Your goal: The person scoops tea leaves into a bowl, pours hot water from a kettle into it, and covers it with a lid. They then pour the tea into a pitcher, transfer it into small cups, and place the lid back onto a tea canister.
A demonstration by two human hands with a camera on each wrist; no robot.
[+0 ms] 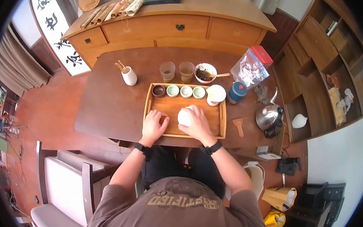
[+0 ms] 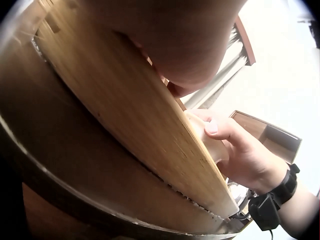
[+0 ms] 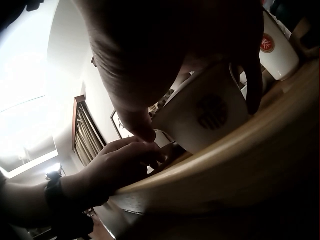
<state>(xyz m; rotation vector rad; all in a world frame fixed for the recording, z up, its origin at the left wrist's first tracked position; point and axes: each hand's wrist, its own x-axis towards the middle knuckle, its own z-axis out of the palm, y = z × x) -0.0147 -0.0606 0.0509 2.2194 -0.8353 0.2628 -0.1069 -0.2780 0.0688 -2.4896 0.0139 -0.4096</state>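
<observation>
On the wooden tray (image 1: 173, 113), my right hand (image 1: 198, 123) grips a white bowl-shaped cup (image 1: 185, 117) with a dark round emblem on its side, seen in the right wrist view (image 3: 212, 112). Thumb and fingers span its rim. My left hand (image 1: 153, 126) rests at the tray's near left edge, fingers loosely bent with nothing in them. Along the tray's far side stand a dark cup (image 1: 158, 91), several pale green cups (image 1: 186, 91) and a white pitcher (image 1: 216, 95). The inside of the gripped cup is hidden by my right hand.
Beyond the tray are two clear cups (image 1: 186, 72), a bowl of dark leaves (image 1: 205, 73) and a white tool holder (image 1: 129, 76). To the right stand a blue canister (image 1: 237, 92), a plastic bag (image 1: 249, 70), a wooden scraper (image 1: 238, 127) and a steel kettle (image 1: 268, 117).
</observation>
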